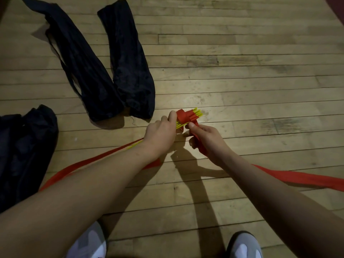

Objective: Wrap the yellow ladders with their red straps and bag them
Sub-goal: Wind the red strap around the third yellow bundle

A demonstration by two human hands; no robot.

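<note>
A bundle of yellow ladder rungs [197, 112] is held above the wooden floor, its far end wound with a red strap [183, 116]. My left hand [161, 134] grips the bundle just behind the wound part. My right hand [204, 138] holds the red strap close under the bundle, thumb pinching it. The strap's loose tail [297, 178] runs off to the right along the floor. More red strap with a thin yellow rung [83, 162] trails left under my left forearm.
Two long dark bags [130, 71] lie side by side on the floor at the upper left. A third dark bag [24, 151] lies at the left edge. My two white shoes [243, 246] show at the bottom. The floor is wooden planks.
</note>
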